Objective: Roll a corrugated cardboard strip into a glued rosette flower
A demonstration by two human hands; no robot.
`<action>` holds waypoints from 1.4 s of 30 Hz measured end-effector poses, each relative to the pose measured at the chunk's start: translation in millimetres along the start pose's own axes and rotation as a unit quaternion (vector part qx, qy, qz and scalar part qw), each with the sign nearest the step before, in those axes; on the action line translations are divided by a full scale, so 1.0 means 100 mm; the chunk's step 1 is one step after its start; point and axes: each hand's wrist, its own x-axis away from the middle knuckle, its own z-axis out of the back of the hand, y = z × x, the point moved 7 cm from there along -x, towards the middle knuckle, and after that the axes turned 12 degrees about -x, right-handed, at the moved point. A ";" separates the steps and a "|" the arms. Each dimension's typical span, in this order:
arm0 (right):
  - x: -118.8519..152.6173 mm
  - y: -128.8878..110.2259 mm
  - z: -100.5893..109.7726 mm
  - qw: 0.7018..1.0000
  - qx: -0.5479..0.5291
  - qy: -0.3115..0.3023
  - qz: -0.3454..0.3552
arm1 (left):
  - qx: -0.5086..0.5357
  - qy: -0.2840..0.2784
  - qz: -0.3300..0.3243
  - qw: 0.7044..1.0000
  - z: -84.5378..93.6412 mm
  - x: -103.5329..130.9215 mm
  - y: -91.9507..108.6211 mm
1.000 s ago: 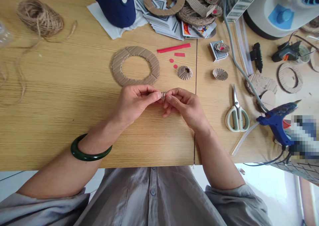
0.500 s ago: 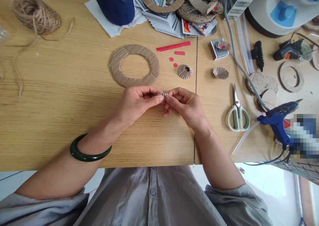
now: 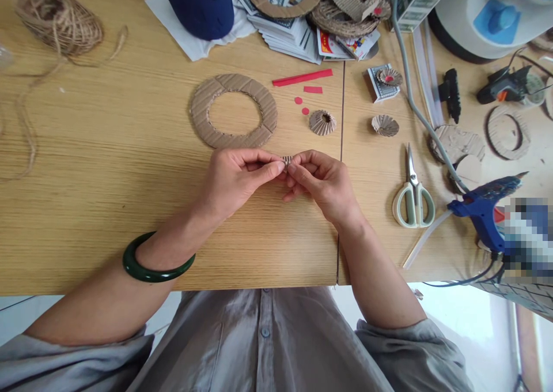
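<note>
Between my fingertips is a small piece of corrugated cardboard (image 3: 287, 159), mostly hidden, with only its ridged edge showing. My left hand (image 3: 242, 176) pinches it from the left, thumb against forefinger. From the other side my right hand (image 3: 322, 181) pinches it too, the fingertips of both hands nearly touching. Just beyond my left hand a cardboard ring (image 3: 201, 112) lies flat on the table. Past my right hand sit a pleated cardboard rosette (image 3: 322, 123) and a second one (image 3: 385, 125). Two red paper dots (image 3: 298, 100) and a red paper strip (image 3: 302, 77) lie behind them.
Scissors (image 3: 413, 199) and a blue glue gun (image 3: 484, 207) lie on the right, near a grey cable (image 3: 410, 98). Twine (image 3: 60, 20) is at the far left. Playing cards (image 3: 289, 37) and a navy object (image 3: 199, 6) stand at the back.
Less of the corrugated piece shows between my fingertips, as my left thumb and fingers have shifted slightly right along it. Both hands keep their pinch. The whole view has shifted slightly.
</note>
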 end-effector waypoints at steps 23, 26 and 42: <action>-0.02 0.06 0.03 0.997 0.039 0.031 0.054 | -0.080 0.055 -0.078 0.992 0.01 0.04 0.12; -0.02 0.06 0.03 0.997 0.037 0.035 0.055 | -0.056 0.044 -0.083 0.994 0.00 0.03 0.12; -0.01 0.07 -0.03 1.000 0.003 0.000 0.030 | -0.041 0.073 -0.071 0.994 0.04 0.03 0.06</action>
